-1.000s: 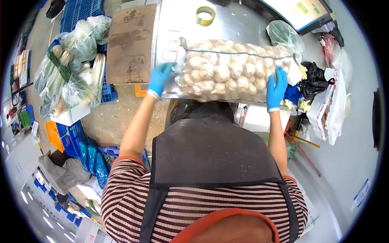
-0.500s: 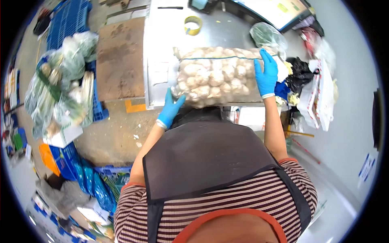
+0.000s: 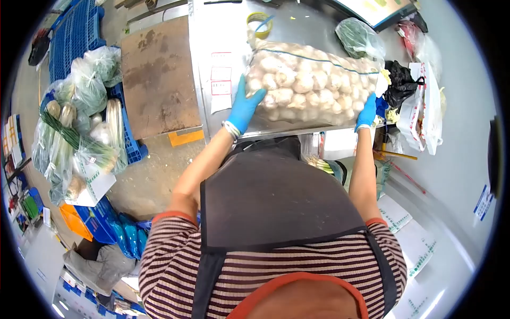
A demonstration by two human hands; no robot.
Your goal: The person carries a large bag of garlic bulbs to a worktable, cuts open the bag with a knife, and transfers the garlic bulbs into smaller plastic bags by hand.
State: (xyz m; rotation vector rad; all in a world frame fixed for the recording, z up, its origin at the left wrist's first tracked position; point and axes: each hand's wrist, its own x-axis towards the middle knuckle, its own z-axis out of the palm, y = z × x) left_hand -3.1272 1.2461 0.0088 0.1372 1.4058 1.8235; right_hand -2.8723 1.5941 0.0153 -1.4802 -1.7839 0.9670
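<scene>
1. Partly hidden beneath the pale pieces it is holding, the clear bag's [image 3: 313, 85] underside is escaping view; a screen [image 3: 372, 13] is running out of frame at the top.
2. Two blue-gloved hands are working at opposite ends of the one bag, which is lying lengthwise over the counter [image 3: 212, 58] near its front edge.
3. The left hand [image 3: 245, 109] is spreading its thumb well away from its fingers, touching the near corner without closing into a fist.
4. The right hand [image 3: 366, 112] is resting its fingers, held close together, against the other end; its thumb is blending out of sight, so how firmly it is gripping cannot be told.
5. One yellow tape roll [image 3: 259, 25] is sitting just beyond the bag, and one white slip [image 3: 221, 82] with red-outlined boxes is lying near the left hand.
6. Rounded, bulb-like pieces, too many and too overlapped to count, are bulging against the thin, glossy plastic, while a dark line is running along its length.
7. Crumpled black plastic [image 3: 399, 85] is bunching beside a creased white bag [image 3: 422, 109] at the right.
</scene>
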